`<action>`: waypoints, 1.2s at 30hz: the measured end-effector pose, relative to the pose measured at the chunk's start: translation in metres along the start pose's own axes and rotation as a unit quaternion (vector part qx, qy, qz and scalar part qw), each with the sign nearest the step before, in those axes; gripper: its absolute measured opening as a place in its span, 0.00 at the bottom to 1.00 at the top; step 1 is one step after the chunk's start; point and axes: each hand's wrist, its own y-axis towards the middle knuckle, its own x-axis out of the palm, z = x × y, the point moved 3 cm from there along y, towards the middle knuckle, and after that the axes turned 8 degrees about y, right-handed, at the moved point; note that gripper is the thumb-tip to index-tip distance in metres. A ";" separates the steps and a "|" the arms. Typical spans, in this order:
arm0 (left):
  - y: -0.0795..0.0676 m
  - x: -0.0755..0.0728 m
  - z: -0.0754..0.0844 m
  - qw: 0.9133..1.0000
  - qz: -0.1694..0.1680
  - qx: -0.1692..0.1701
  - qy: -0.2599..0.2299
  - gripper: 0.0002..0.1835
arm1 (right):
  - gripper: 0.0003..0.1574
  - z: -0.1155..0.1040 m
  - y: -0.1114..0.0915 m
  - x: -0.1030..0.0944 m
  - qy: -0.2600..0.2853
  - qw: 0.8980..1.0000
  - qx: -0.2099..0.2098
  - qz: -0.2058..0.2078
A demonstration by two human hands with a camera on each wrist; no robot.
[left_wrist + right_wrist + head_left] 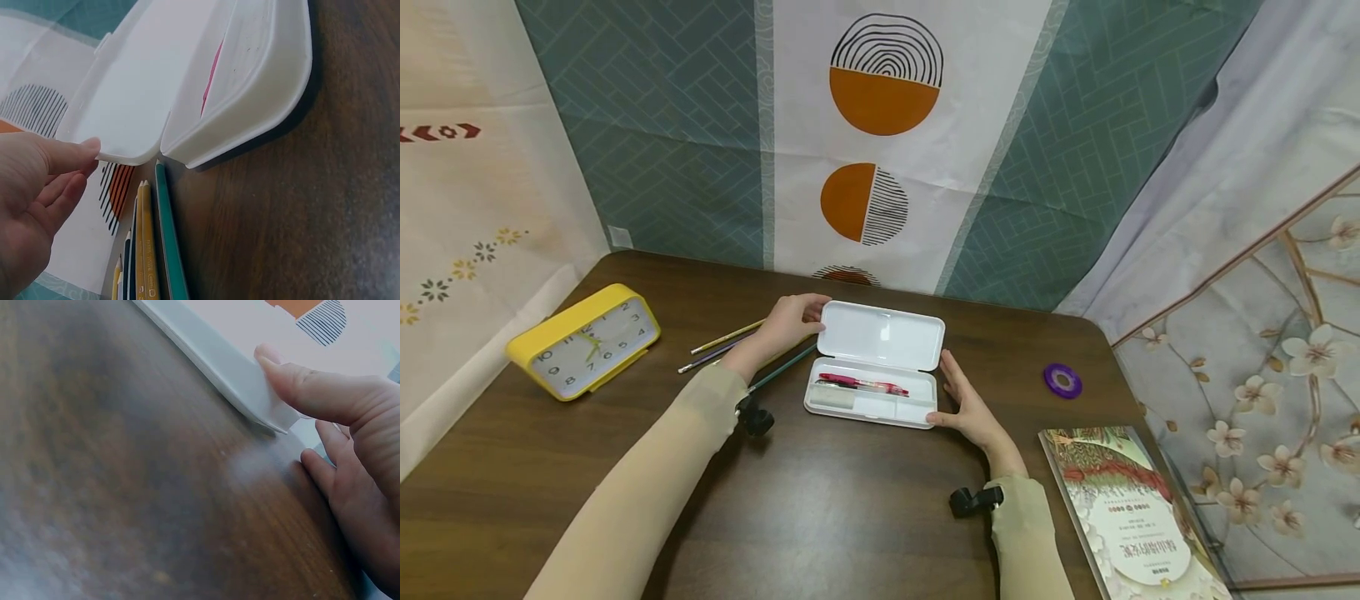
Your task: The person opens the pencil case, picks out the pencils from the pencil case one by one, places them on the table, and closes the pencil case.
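With our left hand (790, 325) we keep the lid of the white pencil case (874, 371) up, fingers (59, 159) nearly straight on its corner, while our right hand (967, 406), fingers relaxed, steadies the tray on the surface (850, 517).

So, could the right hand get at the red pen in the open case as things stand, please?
Probably yes: the right hand rests at the white case's right end, the lid stands open, and nothing covers the red pen.
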 end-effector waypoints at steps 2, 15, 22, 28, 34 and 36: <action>-0.002 -0.001 0.001 1.000 0.004 0.000 -0.003 0.25 | 0.70 -0.008 -0.001 0.001 0.000 1.000 0.004 -0.002; -0.017 -0.007 0.012 0.999 0.024 0.032 0.002 0.21 | 0.71 0.009 0.001 -0.004 -0.012 1.000 0.007 0.007; -0.030 -0.007 0.018 0.998 0.036 0.043 0.007 0.17 | 0.68 0.007 0.002 -0.003 0.005 1.000 0.015 0.003; -0.041 -0.007 0.023 0.996 0.045 0.073 0.024 0.14 | 0.65 -0.017 -0.003 0.003 0.005 0.999 0.043 0.005; -0.053 -0.008 0.023 0.995 0.037 0.095 0.022 0.13 | 0.62 -0.013 -0.003 0.004 0.007 0.999 0.041 0.005; -0.057 -0.008 0.022 0.995 0.030 0.097 0.021 0.14 | 0.62 -0.004 -0.002 0.003 0.005 0.999 0.040 0.006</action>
